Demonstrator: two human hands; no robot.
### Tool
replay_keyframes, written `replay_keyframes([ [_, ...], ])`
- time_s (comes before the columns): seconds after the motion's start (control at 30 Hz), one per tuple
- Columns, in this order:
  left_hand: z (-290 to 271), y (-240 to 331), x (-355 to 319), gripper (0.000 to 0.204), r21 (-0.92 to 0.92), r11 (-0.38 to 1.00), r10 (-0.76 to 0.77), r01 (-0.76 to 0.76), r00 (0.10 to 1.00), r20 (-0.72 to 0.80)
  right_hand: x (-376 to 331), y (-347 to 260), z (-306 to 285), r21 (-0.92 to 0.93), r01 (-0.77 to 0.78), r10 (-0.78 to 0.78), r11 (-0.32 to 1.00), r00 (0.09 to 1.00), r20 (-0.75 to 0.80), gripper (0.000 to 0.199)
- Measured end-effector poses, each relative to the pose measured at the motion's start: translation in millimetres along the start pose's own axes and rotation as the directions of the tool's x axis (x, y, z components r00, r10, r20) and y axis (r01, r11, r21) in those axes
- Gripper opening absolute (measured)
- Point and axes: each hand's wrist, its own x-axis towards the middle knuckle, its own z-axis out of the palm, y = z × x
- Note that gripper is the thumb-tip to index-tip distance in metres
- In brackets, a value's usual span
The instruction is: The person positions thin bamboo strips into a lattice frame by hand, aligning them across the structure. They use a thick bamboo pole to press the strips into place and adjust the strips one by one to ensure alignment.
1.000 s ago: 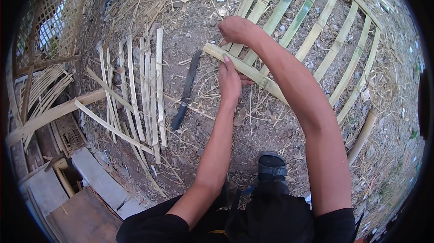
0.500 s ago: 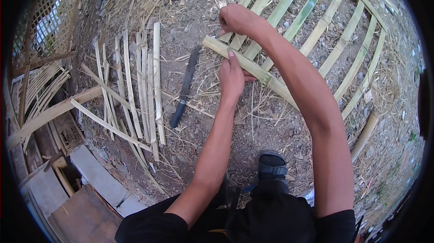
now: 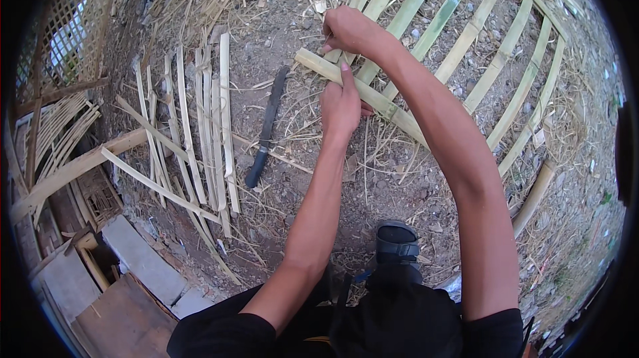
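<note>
The step in hand looks like work where the bamboo slats (image 3: pixel 474 28) run up to the bamboo crosspiece (image 3: pixel 393 113), which lies between 1 and 2 o'clock from the centre. The left hand (image 3: pixel 340 106) grips that piece, thumb on top; the right hand (image 3: pixel 353 29), near 12 o'clock, is curled by the slat ends, and whether it pinches anything I cannot tell. The next move seems to call for a steady left hold. The knife (image 3: pixel 268 125) lies at 10 o'clock, loose strips (image 3: pixel 225 111) at 9; the right forearm (image 3: pixel 462 165) hides the crosspiece's 4 o'clock end
</note>
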Motion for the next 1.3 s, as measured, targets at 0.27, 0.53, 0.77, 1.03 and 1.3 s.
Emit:
replay_keyframes([
  [0.27,-9.8,-19.2,-10.4,0.08,-0.325,0.946,0.033,0.014,0.99,0.139,-9.3,9.5,10.6,-0.019,0.049,-0.05,0.999,0.998,-0.032,0.025],
  [0.53,-8.9,-46.6,-7.2,0.056,-0.518,0.851,0.122,-0.083,0.992,0.041,-83.1,-17.1,-11.9,0.005,-0.188,0.188,0.982,0.982,-0.019,0.028],
  [0.77,-6.1,-47.2,-12.3,0.03,-0.543,0.81,0.259,-0.224,0.966,-0.012,-94.4,-15.5,-22.9,-0.158,-0.023,0.025,0.987,1.0,0.008,0.025],
  [1.03,15.5,-50.8,-10.2,0.021,-0.575,0.777,0.226,-0.257,0.966,-0.127,-85.4,-19.2,-19.2,-0.211,-0.123,0.142,0.97,0.987,0.078,0.028],
  [1.3,18.2,-48.8,-18.3,0.026,-0.582,0.768,0.221,-0.267,0.964,-0.15,-65.1,-52.0,-7.0,0.292,-0.505,0.551,0.812,0.828,-0.102,0.041],
])
